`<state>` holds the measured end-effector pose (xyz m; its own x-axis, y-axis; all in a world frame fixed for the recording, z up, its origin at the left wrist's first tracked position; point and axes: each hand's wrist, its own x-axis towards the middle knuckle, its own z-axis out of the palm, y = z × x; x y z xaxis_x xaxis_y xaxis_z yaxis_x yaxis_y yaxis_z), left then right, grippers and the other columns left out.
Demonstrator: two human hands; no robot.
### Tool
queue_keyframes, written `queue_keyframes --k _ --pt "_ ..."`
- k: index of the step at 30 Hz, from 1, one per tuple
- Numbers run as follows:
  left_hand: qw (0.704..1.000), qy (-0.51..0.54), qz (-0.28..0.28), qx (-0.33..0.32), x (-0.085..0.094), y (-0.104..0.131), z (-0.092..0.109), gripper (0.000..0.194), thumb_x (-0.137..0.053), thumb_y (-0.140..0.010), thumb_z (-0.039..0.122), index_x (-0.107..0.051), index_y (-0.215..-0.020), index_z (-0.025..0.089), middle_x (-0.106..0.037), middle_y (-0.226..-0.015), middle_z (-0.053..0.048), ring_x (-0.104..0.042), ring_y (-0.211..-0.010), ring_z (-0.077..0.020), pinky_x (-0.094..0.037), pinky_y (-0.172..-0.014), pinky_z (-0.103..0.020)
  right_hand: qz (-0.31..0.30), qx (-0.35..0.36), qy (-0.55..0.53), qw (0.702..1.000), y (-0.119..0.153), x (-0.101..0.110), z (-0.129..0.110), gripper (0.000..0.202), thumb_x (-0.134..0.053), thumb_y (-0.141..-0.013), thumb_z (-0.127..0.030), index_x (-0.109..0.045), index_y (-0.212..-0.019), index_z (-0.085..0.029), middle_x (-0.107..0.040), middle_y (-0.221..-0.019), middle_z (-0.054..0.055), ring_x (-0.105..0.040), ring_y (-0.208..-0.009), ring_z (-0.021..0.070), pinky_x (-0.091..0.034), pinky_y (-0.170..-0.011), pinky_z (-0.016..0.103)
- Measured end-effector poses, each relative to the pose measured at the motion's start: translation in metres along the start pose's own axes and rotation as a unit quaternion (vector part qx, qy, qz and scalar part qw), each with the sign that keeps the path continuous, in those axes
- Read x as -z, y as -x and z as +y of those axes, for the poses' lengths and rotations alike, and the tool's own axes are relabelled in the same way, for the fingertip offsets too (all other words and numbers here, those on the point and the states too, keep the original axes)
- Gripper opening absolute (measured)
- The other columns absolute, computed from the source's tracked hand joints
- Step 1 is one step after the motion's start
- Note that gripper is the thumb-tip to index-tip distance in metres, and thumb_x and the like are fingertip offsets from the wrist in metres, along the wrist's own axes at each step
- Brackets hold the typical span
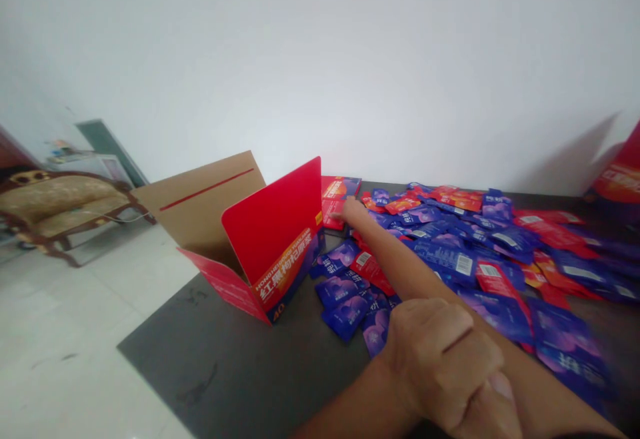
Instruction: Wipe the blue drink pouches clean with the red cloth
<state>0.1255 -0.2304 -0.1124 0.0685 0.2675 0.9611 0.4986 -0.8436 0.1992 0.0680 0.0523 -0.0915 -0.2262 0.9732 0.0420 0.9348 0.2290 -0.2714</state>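
My right arm stretches from the lower right toward the wall, and my right hand (351, 211) is at a flat red and purple printed packet (341, 187). Its fingers are bent against the packet's front part, partly hidden by the hand. In the foreground, my left hand (450, 362) is closed in a fist in front of the right forearm, with nothing visible sticking out of it. Blue-purple sachets (345, 315) and red sachets (373, 272) lie in a loose pile around and beyond the arms. An open red carton (280, 239) stands left of them, its flaps raised.
The dark table (200, 359) ends at a diagonal left edge, and a white wall (350, 59) rises behind it. Another red box (620, 175) is cut off at the right. A carved sofa (70, 205) stands across the pale floor at the far left.
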Motion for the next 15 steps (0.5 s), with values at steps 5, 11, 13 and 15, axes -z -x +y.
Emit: queue_keyframes --k 5,11,13,15 --pt "0.999 -0.014 -0.017 0.025 -0.003 0.006 0.004 0.032 -0.053 -0.075 0.021 -0.031 -0.051 0.023 -0.029 -0.05 0.003 -0.038 -0.05 -0.0131 -0.04 -0.053 -0.031 -0.019 -0.013 -0.003 1.0 -0.014 -0.007 0.005 0.052 -0.063 -0.098 -0.048 -0.058 -0.138 -0.016 -0.054 -0.147 0.016 -0.057 -0.13 0.0297 -0.048 -0.108 0.052" --pt "0.998 0.026 0.034 0.053 0.001 0.004 0.003 0.028 -0.048 -0.075 0.022 -0.033 -0.052 0.023 -0.029 -0.05 0.002 -0.037 -0.049 -0.0132 -0.04 -0.053 -0.032 -0.052 -0.027 -0.013 0.998 -0.034 -0.016 0.007 0.041 -0.064 -0.099 -0.043 -0.061 -0.131 -0.017 -0.061 -0.135 0.011 -0.062 -0.119 0.0262 -0.053 -0.101 0.05" --pt "0.999 0.034 0.018 0.03 0.004 0.004 -0.001 0.028 -0.048 -0.075 0.023 -0.032 -0.052 0.022 -0.03 -0.05 0.002 -0.036 -0.048 -0.0122 -0.039 -0.052 -0.032 -0.052 -0.034 -0.018 0.998 -0.038 -0.018 0.007 0.041 -0.064 -0.099 -0.042 -0.061 -0.131 -0.017 -0.061 -0.135 0.011 -0.062 -0.119 0.0261 -0.054 -0.1 0.05" --pt "0.999 0.036 0.001 0.014 0.004 0.004 -0.003 0.028 -0.048 -0.075 0.024 -0.032 -0.052 0.022 -0.029 -0.05 0.003 -0.034 -0.046 -0.0112 -0.038 -0.052 -0.032 -0.048 -0.041 -0.028 0.998 -0.04 -0.02 0.008 0.041 -0.065 -0.099 -0.042 -0.061 -0.131 -0.017 -0.06 -0.135 0.012 -0.062 -0.119 0.0262 -0.053 -0.101 0.05"
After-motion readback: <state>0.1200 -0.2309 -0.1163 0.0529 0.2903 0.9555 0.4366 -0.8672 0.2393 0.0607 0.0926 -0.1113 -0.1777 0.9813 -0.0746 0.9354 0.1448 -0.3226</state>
